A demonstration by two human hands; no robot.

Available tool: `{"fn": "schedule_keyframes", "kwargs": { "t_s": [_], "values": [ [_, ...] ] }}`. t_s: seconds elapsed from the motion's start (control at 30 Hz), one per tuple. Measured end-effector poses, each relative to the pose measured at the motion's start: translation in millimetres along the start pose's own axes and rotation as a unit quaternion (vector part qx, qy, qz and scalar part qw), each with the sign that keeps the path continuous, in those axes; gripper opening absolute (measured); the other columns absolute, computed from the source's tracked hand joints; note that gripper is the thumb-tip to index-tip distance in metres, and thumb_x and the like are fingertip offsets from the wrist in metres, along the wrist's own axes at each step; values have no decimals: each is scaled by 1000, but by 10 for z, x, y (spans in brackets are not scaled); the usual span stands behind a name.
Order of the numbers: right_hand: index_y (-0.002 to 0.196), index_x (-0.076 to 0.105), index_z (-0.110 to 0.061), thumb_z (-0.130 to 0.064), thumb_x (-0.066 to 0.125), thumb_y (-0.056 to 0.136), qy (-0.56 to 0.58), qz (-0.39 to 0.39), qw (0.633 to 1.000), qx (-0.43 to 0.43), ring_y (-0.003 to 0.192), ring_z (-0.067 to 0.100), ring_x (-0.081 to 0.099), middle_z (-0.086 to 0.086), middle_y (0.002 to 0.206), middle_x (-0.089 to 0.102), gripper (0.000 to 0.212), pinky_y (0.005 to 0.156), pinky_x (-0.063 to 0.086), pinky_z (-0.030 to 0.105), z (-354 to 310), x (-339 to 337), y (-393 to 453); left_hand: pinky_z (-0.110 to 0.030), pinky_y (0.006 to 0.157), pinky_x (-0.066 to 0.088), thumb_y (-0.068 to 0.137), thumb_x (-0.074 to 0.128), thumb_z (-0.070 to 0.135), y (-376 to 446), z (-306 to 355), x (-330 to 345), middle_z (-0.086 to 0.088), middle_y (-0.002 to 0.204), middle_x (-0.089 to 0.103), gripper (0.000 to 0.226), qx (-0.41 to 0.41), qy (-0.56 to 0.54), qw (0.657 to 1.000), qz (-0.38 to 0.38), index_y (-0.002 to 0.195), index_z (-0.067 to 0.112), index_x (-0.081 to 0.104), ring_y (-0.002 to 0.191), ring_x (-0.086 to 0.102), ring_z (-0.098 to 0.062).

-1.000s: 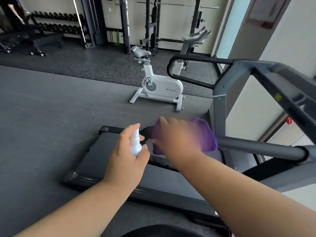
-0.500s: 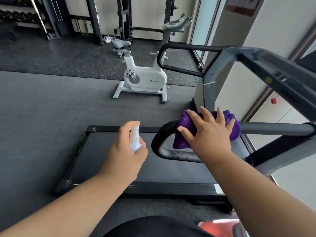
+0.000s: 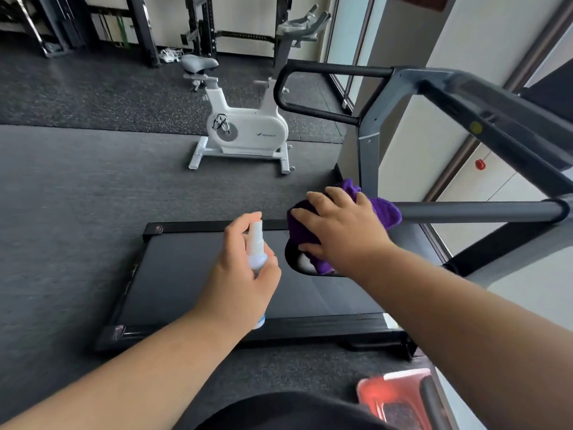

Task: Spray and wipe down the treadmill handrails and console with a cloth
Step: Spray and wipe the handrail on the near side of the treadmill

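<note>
My right hand [image 3: 344, 226] presses a purple cloth [image 3: 383, 209] around the curved end of the near black handrail [image 3: 477, 211] of the treadmill. The cloth wraps the bend, so most of the loop is hidden; a bit of it shows below my fingers. My left hand [image 3: 238, 274] holds a small white spray bottle [image 3: 256, 246] upright just left of the cloth, its nozzle toward the rail. The far handrail [image 3: 335, 69] loops out beyond. The console bar [image 3: 496, 119] runs along the upper right. The belt [image 3: 192, 274] lies below my hands.
A white exercise bike [image 3: 248, 128] stands on the floor beyond the treadmill. Weight racks [image 3: 139, 23] line the back wall. A wall and glass door are at the right. Something red and blurred [image 3: 393, 395] sits at the bottom right near my body.
My right hand slid the cloth along the near rail: from its end toward the upright, then back over the curved end. The left hand kept the bottle beside it. My view shifted.
</note>
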State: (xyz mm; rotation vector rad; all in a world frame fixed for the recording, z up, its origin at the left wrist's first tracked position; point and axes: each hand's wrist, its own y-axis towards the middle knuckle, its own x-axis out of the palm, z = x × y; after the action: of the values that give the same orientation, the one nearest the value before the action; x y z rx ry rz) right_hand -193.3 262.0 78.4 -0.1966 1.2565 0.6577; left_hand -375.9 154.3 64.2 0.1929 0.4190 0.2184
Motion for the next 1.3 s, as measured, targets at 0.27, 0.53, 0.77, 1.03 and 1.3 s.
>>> {"fn": "schedule_keyframes", "kwargs": {
  "t_s": [0.27,0.53,0.77,1.03,1.3],
  "values": [
    [135,52,-39,-77,49,80,68,59,985,147,130,31,45,-2,138,55,67,102,35,60,63,29,-104,-8,71,45,87,67,16,-53,-16,-75,17,98,60,71,11,-41,999,-19,124,61,26,87,60,-7],
    [105,71,-23,-60,68,75,-67,26,996,-59,114,32,49,-1,105,63,48,103,27,61,-406,199,80,-12,73,47,81,73,15,-98,-48,-119,12,93,63,75,16,-36,999,-9,118,66,31,88,62,-9],
    [130,58,-37,-79,49,77,58,49,995,66,122,27,51,-4,129,59,68,94,45,50,149,-4,-22,-28,70,51,88,61,13,-60,-84,-174,7,91,62,55,-2,-48,999,-4,117,53,37,77,59,-16],
    [118,66,-32,-65,57,82,-6,46,998,51,122,33,48,-1,123,62,50,98,32,57,-175,81,45,-14,60,44,87,60,9,-164,-172,-105,9,90,62,59,-22,-37,999,-6,112,57,36,75,58,-13],
    [136,55,-22,-31,46,99,-223,-129,946,-195,136,33,38,4,139,51,39,115,17,62,-696,306,87,-7,63,41,85,64,10,-144,-121,-9,15,95,63,68,-20,-11,1000,-7,108,66,33,83,60,-5]
  ]
}}
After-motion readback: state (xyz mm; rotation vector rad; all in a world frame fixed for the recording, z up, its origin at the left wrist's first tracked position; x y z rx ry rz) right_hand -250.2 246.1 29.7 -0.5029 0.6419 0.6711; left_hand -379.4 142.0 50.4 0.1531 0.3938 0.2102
